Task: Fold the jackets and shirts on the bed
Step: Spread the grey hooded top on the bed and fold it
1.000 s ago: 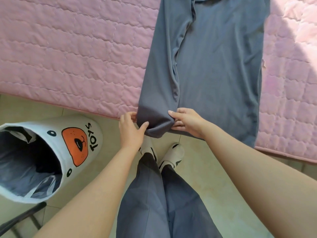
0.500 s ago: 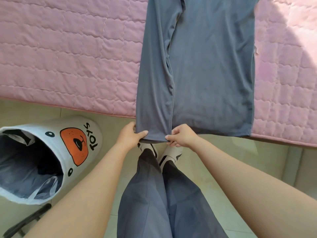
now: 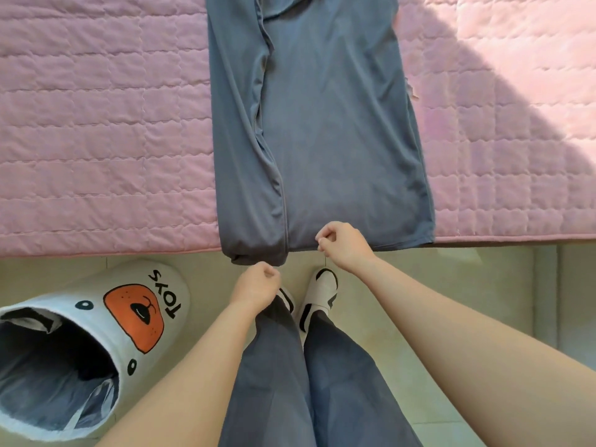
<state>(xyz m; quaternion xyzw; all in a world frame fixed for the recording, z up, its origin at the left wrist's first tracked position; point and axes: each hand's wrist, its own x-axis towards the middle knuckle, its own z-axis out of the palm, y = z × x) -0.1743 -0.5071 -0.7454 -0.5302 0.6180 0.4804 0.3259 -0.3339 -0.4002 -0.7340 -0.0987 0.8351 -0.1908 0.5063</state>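
Note:
A grey-blue shirt (image 3: 322, 130) lies flat on the pink quilted bed (image 3: 103, 130). Its left side is folded inward in a long strip, and its hem hangs slightly over the near bed edge. My left hand (image 3: 256, 285) is just below the folded strip's hem, with its fingers curled and nothing in them. At the hem, right of the fold line, my right hand (image 3: 343, 246) has its thumb and forefinger pressed together. Whether they pinch cloth is unclear.
A white fabric toy bin (image 3: 96, 333) with an orange face and "TOYS" lettering lies on its side on the tiled floor at the left. My legs and white slippers (image 3: 322, 285) stand close to the bed edge.
Both hands pinched the folded strip's hem and drew it toward the bed edge. Now the left hand has let go and dropped below the hem, and the right has shifted right along it.

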